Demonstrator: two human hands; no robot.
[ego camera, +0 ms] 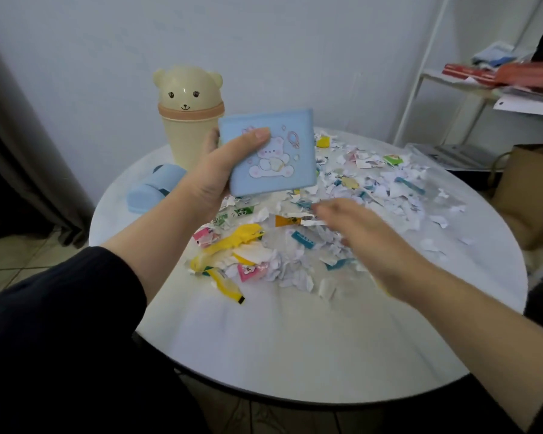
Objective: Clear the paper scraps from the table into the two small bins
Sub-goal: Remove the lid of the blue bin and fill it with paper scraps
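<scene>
My left hand (220,173) grips a small light-blue square bin (282,142) with a bear sticker, held up above the round white table (279,346). A heap of torn paper scraps (342,195), white with yellow, pink, green and teal bits, covers the table's middle and far right. My right hand (355,230) is blurred, fingers stretched out low over the scraps; whether it holds any I cannot tell. A cream bear-shaped bin (187,117) with its domed lid on stands at the table's far left.
A light-blue lid piece (154,189) lies on the table by the bear bin. A white shelf unit (470,86) with papers stands at the right by the wall, a brown paper bag (533,195) below it. A dark curtain (16,151) hangs at the left.
</scene>
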